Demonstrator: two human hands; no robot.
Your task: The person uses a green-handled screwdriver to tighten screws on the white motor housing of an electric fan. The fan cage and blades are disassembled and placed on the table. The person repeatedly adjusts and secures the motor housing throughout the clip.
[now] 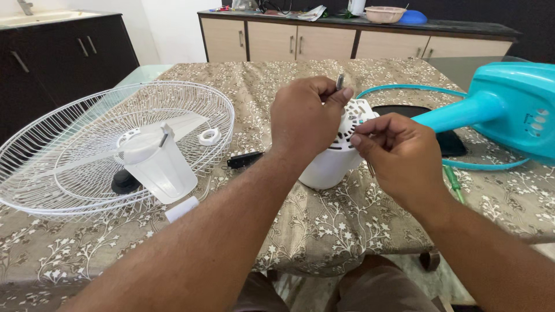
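A white fan motor housing (332,164) stands on the cloth-covered table (324,231), its vented face tilted up toward me. My left hand (303,118) grips the metal motor shaft (340,81) that sticks up from the housing, fingers curled over its top. My right hand (399,159) rests against the housing's vented face, thumb and forefinger pinched together at a small part I cannot make out.
A white wire fan guard (69,115) lies at left with translucent blades (159,164), a black cap (124,182) and a white ring nut (209,136) inside it. A turquoise fan stand (509,110) lies at right. A green screwdriver (455,185) and small black part (244,159) lie nearby.
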